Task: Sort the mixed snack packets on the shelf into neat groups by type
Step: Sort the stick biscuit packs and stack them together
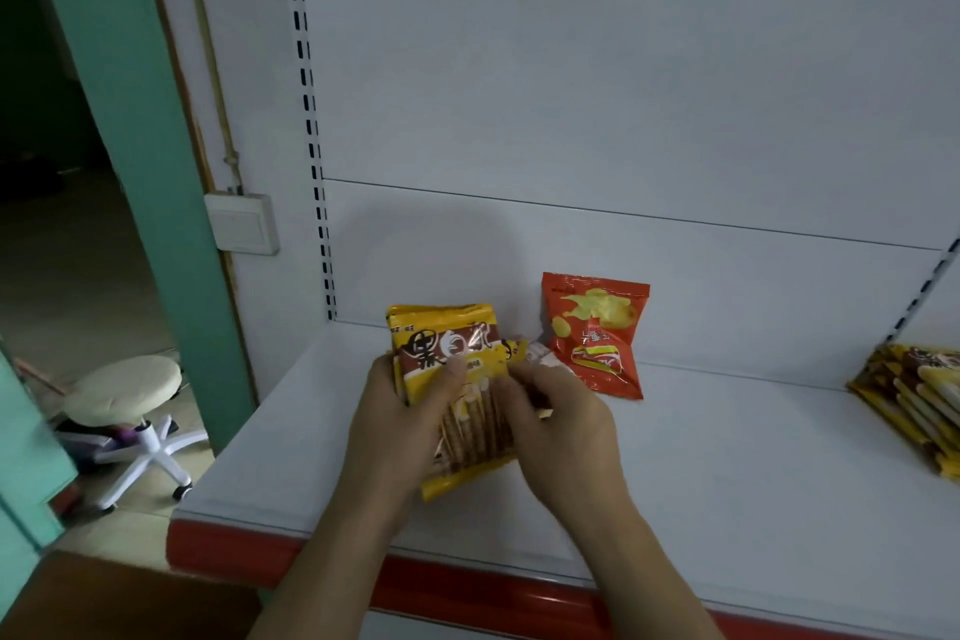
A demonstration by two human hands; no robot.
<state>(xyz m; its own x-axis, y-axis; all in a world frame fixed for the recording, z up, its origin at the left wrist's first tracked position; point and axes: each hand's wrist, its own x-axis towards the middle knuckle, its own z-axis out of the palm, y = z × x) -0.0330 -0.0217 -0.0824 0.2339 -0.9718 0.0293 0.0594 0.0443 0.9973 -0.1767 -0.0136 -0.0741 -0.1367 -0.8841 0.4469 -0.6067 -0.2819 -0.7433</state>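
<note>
The left hand (pixel 400 411) is gripping a yellow packet (pixel 457 379) over the white shelf (pixel 727 483). The right hand (pixel 561 416) is pinching its right edge. A red packet (pixel 597 333) is leaning on the back wall. More yellow packets (pixel 919 395) are lying far right.

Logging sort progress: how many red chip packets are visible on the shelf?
1. The red chip packet leans against the back panel, just right of the hands. Others may be hidden behind the held yellow packets.
</note>
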